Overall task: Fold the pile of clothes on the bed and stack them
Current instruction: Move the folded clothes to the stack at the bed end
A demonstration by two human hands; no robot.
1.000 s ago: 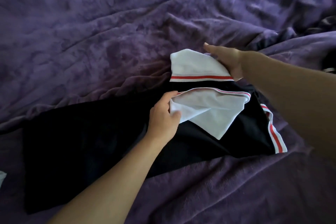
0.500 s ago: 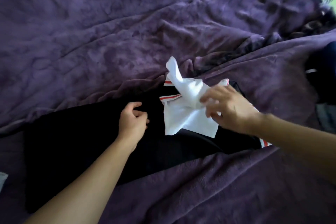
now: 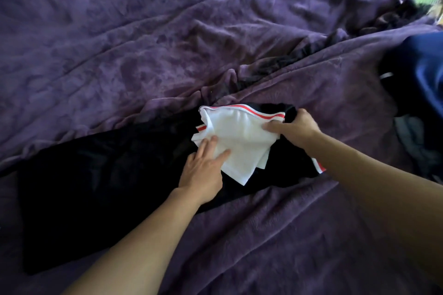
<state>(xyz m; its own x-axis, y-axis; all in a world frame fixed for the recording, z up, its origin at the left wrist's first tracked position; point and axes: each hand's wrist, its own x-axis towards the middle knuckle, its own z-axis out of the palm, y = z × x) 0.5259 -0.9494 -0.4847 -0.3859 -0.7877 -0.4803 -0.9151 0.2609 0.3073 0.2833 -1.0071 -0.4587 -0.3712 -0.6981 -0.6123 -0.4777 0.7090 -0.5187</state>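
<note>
Sprawling black trousers (image 3: pixel 96 187), white pocket linings (image 3: pixel 239 134) out, red-striped waistband (image 3: pixel 259 114).

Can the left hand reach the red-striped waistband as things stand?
Probably yes: the left hand rests flat on the white fabric, and the red-striped waistband lies just beyond it, nothing between.

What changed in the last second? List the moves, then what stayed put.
The left hand let go of the white fabric, then came back flat onto its left side. The right hand moved from the fabric's far edge to grip its right edge, and the fabric went from bunched to spread out. The black garment stayed stretched across the purple blanket.
</note>
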